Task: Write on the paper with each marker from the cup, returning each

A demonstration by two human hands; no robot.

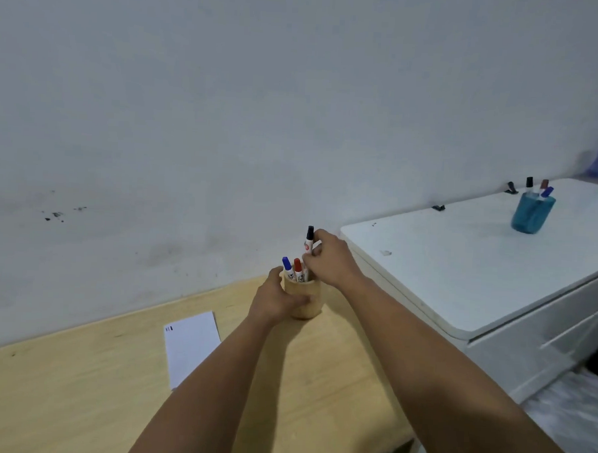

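The flat white sheet of paper (191, 350) is lying at about 8 o'clock from the round tan wooden cup (304, 300) on the pale wood counter (77, 398). The left hand (277, 299) is wrapping around the cup's side, steadying it. The right hand (330, 258) is pinching the black-capped white marker (309, 239), standing nearly upright, pointing to 12, partly out of the cup. Smooth blue and red caps are poking out beside it.
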